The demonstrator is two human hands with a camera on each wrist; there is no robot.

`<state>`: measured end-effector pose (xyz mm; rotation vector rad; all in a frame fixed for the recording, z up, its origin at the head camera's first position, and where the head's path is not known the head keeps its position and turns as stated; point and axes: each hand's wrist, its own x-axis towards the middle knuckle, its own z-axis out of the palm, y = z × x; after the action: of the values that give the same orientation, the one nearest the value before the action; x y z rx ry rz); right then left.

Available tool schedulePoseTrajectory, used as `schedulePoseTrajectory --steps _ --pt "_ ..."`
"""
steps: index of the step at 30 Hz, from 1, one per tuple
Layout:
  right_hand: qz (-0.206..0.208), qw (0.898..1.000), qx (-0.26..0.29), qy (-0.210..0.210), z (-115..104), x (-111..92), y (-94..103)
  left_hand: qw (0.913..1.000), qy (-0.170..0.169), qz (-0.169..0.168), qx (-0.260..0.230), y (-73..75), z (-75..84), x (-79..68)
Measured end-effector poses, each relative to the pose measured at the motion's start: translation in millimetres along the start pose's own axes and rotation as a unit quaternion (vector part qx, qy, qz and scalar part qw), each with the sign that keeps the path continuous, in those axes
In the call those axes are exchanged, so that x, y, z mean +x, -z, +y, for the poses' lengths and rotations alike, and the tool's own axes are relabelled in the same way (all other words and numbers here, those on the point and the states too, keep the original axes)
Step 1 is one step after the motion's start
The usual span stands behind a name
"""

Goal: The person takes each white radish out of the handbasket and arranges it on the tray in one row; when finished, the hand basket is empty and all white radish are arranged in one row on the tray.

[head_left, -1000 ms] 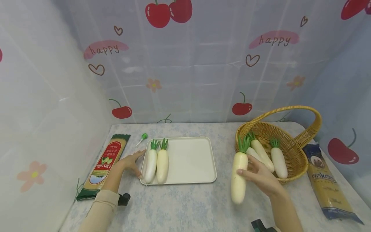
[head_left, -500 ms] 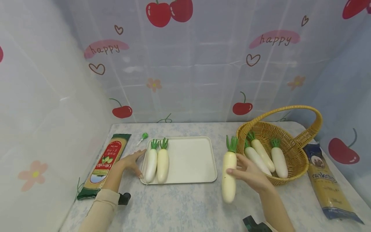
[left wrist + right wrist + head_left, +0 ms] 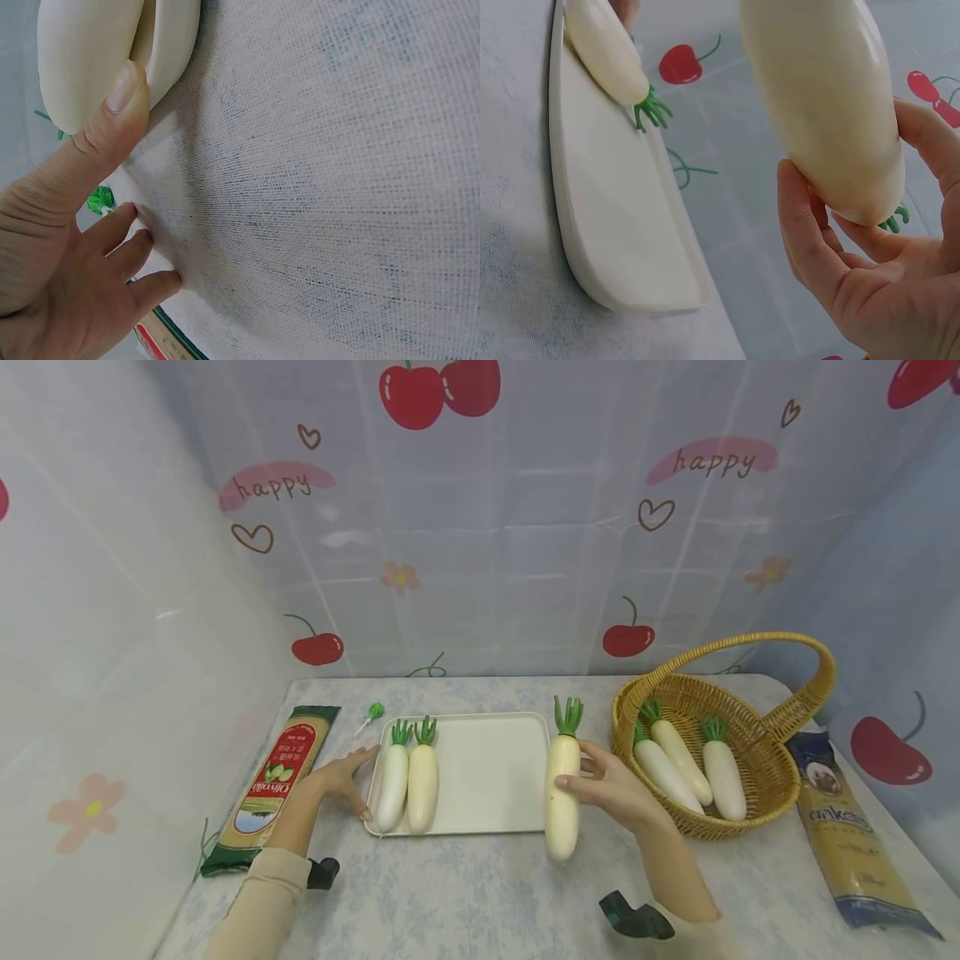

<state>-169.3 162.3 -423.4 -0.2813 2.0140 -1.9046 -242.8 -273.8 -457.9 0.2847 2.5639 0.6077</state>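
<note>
My right hand (image 3: pixel 611 783) grips a white radish (image 3: pixel 562 802) with green leaves, thumb on one side and fingers on the other. The radish is held upright over the right end of a white tray (image 3: pixel 487 777), its leaves pointing away from me. Two more radishes lie side by side at the tray's left end, a whiter one (image 3: pixel 392 789) and a creamier one (image 3: pixel 422 789). Beside that end rests my left hand (image 3: pixel 341 783), fingers spread and holding nothing. In the left wrist view its thumb (image 3: pixel 124 97) overlaps the tray's corner.
A wicker basket (image 3: pixel 780 777) with a tall handle and 3 radishes stands at the right. Beyond it lies a yellow-and-blue packet (image 3: pixel 855 852). Left of the tray are a green-and-red packet (image 3: pixel 273 777) and a green lollipop (image 3: pixel 375 712). A printed curtain (image 3: pixel 480 568) hangs behind the table.
My right hand has carried the radish leftward from beside the basket to the tray's right edge. My left hand has stayed in place.
</note>
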Motion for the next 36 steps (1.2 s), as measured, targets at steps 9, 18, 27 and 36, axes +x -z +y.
schedulePoseTrajectory --steps 9,18,27,36 --pt "-0.014 0.999 0.029 0.006 1 20 -7.5 1.0000 -0.001 0.001 0.003 1.0 1.0 -1.3" --pt "-0.015 0.999 0.043 0.001 3 36 -15.4 1.0000 -0.003 0.000 -0.004 0.7 1.2 -2.3" --pt "-0.001 0.999 0.034 -0.012 6 52 -23.8 1.0000 0.000 -0.001 -0.001 2.0 2.3 -2.6" --pt "-0.020 0.999 0.027 -0.011 13 71 -34.7 1.0000 0.001 0.002 0.003 0.6 1.0 -0.8"
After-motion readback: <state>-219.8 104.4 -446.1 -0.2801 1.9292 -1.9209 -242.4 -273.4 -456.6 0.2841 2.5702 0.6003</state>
